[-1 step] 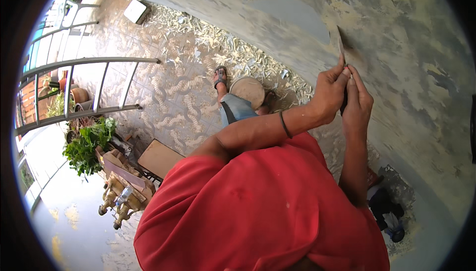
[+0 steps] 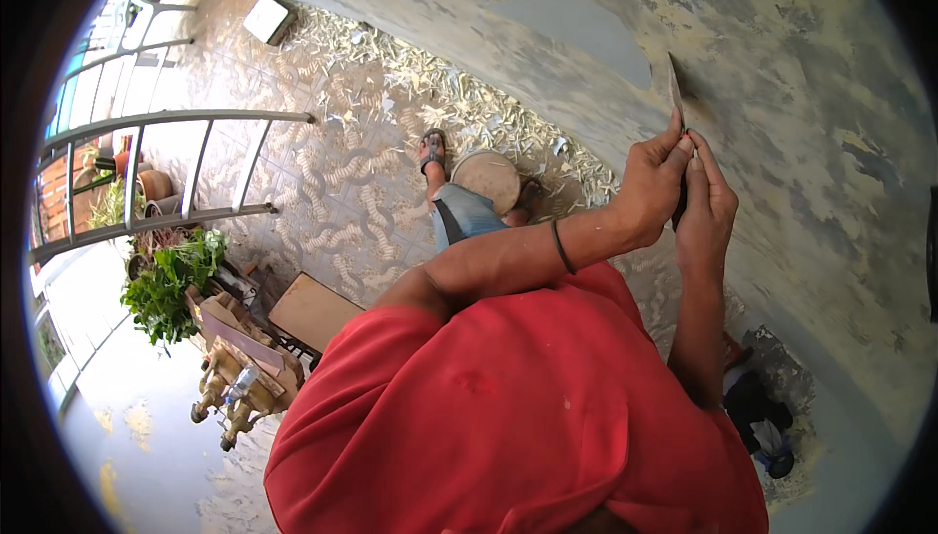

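The person in the red shirt (image 2: pixel 508 407) is standing close to the wall (image 2: pixel 782 143), and both arms are reaching up toward it. The left hand (image 2: pixel 653 192) is clasping a scraper (image 2: pixel 675 94), its thumb pressing along the tool, while the right hand (image 2: pixel 707 207) is closing around the dark handle just beside it, the fingers of the two hands meeting near the base of the blade. The scraper is pointing away from the person, its thin metal blade lying at the wall near a smooth grey patch (image 2: pixel 576 28); from where I'm standing, I can't tell whether its edge is touching. The wall around it is showing mottled yellow and grey. A black band (image 2: pixel 562 246) is circling the left wrist. Below, one sandalled foot (image 2: pixel 432 153) is resting on the patterned floor (image 2: pixel 337 182), right beside a round tub (image 2: pixel 489 180), and pale shavings (image 2: pixel 391 60) are lying thickly along the foot of the wall. Over to the person's left, a metal railing (image 2: pixel 176 119) is curving past flower pots (image 2: pixel 154 184), a leafy plant (image 2: pixel 176 280) is spreading near a flat brown board (image 2: pixel 315 311), and golden figurines (image 2: pixel 234 402) are lying beside a clear bottle (image 2: pixel 242 383).
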Tool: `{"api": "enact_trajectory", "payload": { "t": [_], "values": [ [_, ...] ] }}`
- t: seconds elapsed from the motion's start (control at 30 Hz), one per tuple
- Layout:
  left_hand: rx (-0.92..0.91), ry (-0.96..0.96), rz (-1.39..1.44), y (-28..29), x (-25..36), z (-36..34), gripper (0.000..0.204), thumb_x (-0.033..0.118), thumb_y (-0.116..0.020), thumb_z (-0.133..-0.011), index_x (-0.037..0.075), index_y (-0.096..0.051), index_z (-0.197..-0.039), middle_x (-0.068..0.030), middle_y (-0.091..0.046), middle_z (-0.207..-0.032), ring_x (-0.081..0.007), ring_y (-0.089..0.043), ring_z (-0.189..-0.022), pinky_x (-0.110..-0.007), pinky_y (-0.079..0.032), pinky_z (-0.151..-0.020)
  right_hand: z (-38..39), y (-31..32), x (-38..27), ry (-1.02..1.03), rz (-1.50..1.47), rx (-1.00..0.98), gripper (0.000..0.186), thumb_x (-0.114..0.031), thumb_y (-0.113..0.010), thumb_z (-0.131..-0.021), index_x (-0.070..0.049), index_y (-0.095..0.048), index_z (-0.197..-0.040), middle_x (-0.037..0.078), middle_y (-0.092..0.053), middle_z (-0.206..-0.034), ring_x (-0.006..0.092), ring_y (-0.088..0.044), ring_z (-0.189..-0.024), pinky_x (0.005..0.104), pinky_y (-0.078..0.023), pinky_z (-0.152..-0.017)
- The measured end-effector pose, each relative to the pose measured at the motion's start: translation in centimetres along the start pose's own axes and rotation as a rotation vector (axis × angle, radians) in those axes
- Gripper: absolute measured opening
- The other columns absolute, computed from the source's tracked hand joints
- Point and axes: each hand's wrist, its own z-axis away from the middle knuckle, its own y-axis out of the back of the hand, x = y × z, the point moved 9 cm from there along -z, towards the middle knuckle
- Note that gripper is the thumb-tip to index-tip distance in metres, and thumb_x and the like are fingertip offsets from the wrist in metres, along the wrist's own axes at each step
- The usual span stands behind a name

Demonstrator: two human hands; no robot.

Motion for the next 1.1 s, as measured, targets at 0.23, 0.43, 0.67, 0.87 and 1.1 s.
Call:
{"api": "enact_trajectory", "payload": {
  "t": [0.23, 0.43, 0.67, 0.87, 1.1],
  "values": [
    [-0.049, -0.04, -0.031, 0.8, -0.9, -1.3, 0.024, 0.015, -0.057, -0.11, -0.002, -0.069, -0.121, 0.0002, -0.065, -0.093, -0.0053, -0.057, -0.078, -0.026, -0.051, -0.065, -1.0, -0.1, 0.7, -0.046, 0.036, -0.058, 0.04, -0.017, -0.049, -0.112, 0.005, -0.059, -0.144, 0.012, -0.07, -0.127, 0.0112, -0.063, -0.109, 0.025, -0.049, -0.095],
    [0.05, -0.052, 0.056, 3.5, 0.2, -5.0, 0.028, 0.015, -0.054, -0.111, -0.003, -0.066, -0.129, -0.0009, -0.065, -0.093, -0.0078, -0.06, -0.08, -0.025, -0.052, -0.067, -5.3, -4.0, 1.5, 0.186, 0.11, -0.098, 0.04, -0.022, -0.047, -0.11, 0.004, -0.064, -0.136, 0.016, -0.074, -0.106, 0.017, -0.066, -0.094, 0.0326, -0.052, -0.087],
    [0.007, -0.053, -0.192, 2.0, 1.5, 0.2, 0.043, 0.019, -0.057, -0.111, 0.0, -0.055, -0.15, 0.0039, -0.062, -0.091, -0.0028, -0.052, -0.078, -0.022, -0.048, -0.066, -0.3, -2.1, 0.5, 0.079, 0.059, -0.032, 0.04, -0.02, -0.049, -0.111, 0.003, -0.062, -0.14, 0.009, -0.072, -0.101, 0.0096, -0.06, -0.082, 0.0262, -0.048, -0.073],
    [-0.02, -0.06, -0.255, 1.1, 2.4, 0.0, 0.051, 0.016, -0.055, -0.11, -0.001, -0.044, -0.156, 0.0054, -0.059, -0.089, -0.0029, -0.047, -0.08, -0.022, -0.046, -0.069, -0.5, -1.8, -0.3, 0.04, -0.035, -0.026, 0.038, -0.017, -0.048, -0.112, 0.001, -0.061, -0.143, 0.001, -0.066, -0.09, 0.0029, -0.051, -0.07, 0.0219, -0.04, -0.06],
    [0.0, -0.051, -0.099, 3.8, 1.6, -4.4, 0.041, 0.02, -0.057, -0.11, 0.002, -0.058, -0.148, 0.0019, -0.065, -0.089, -0.0045, -0.056, -0.074, -0.024, -0.048, -0.061, -4.2, -4.4, -1.6, 0.187, 0.239, -0.138, 0.039, -0.019, -0.047, -0.111, 0.002, -0.061, -0.141, 0.007, -0.069, -0.095, 0.0094, -0.058, -0.077, 0.028, -0.049, -0.071]
  ]
}}
